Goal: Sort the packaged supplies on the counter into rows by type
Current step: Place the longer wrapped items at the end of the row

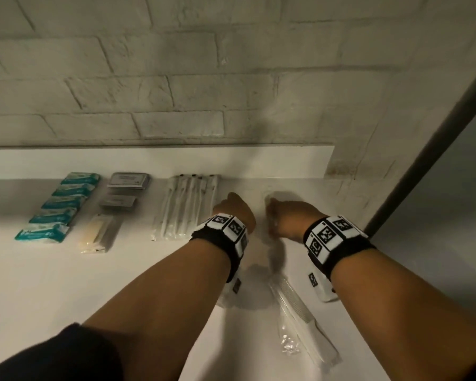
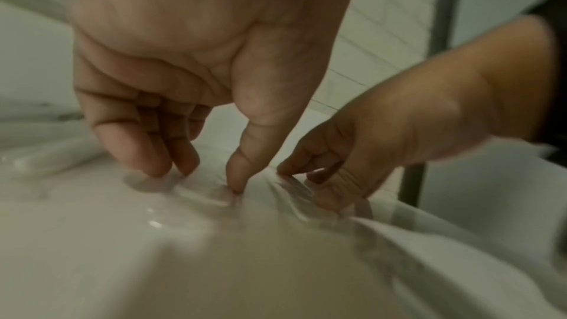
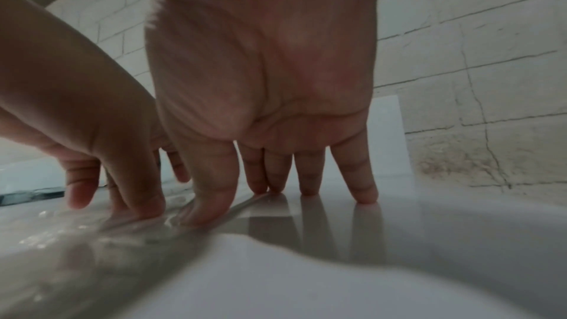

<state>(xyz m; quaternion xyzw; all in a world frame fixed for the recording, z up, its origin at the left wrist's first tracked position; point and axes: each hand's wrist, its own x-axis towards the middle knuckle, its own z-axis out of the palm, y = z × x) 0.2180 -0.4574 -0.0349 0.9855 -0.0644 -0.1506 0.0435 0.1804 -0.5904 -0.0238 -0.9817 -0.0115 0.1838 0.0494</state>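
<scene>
A clear plastic packet lies flat on the white counter between my two hands. My left hand bends down over it; in the left wrist view its fingertips and thumb press on the crinkled film. My right hand stands beside it. In the right wrist view its fingers are straight with their tips on the counter, and its thumb rests on the packet's edge. What the packet holds is hidden.
Along the back stand rows: teal packets, grey packets, a beige packet, long white stick packets. Another clear packet with a white item lies near my right forearm. A dark upright frame bounds the right side.
</scene>
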